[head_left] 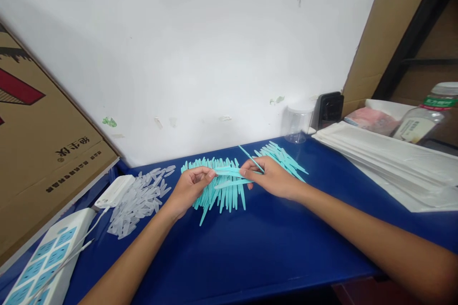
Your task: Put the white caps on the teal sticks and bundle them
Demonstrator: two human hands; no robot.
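Note:
In front of me, my left hand (193, 185) is closed, thumb and forefinger pinching the left end of a slim turquoise plastic stick (229, 171). Its other end lies in my right hand (266, 175), which is closed around several such sticks; one points up and away, another points left below the first. Both hands hover over a wide pile of turquoise sticks (225, 198), laid roughly side by side. Just beyond my right hand is a smaller turquoise pile (282, 158). Left of my left hand, small translucent pointed pieces (138, 202) lie in a loose heap.
On the blue table (250, 252) a white adapter (116, 190) and a power strip (50, 257) with cables lie left, beside a cardboard box (46, 128). A clear jar (297, 124) stands by the wall. White sheets or bags (386, 152) and a bottle (425, 114) are at right.

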